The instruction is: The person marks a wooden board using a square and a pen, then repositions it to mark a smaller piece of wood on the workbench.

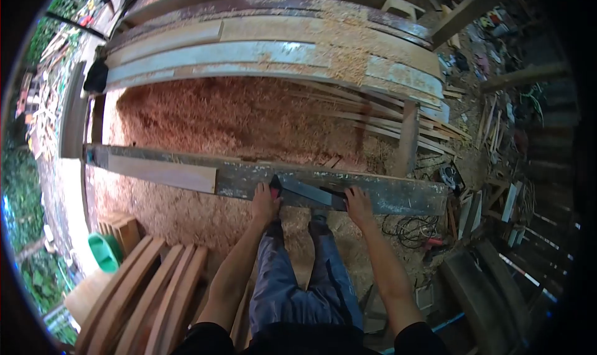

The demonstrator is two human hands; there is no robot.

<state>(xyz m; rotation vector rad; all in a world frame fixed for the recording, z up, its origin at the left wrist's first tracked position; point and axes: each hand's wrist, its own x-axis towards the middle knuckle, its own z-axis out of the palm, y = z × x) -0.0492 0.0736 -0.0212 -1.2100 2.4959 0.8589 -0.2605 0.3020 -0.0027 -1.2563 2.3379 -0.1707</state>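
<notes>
A flat grey metal blade [308, 191] lies slantwise over the dark plank of the narrow bench [392, 190]. At its left end is a red-and-black handle [275, 187], and the fingers of my left hand [265, 202] are closed around it. My right hand [359, 205] is at the blade's other end, fingers bent over a dark piece [336, 196] there. The kind of tool is not clear, being small and partly covered by my hands. Left of my hands, a pale board [165, 173] rests on the same bench.
Beyond the bench, wood shavings [217, 118] cover the ground. Farther off, a wide bench carries long boards [267, 28] strewn with sawdust. Curved timbers [143, 286] and a green tub [104, 252] are at lower left. A cable [407, 230] and a red-and-black power tool [433, 243] lie at right.
</notes>
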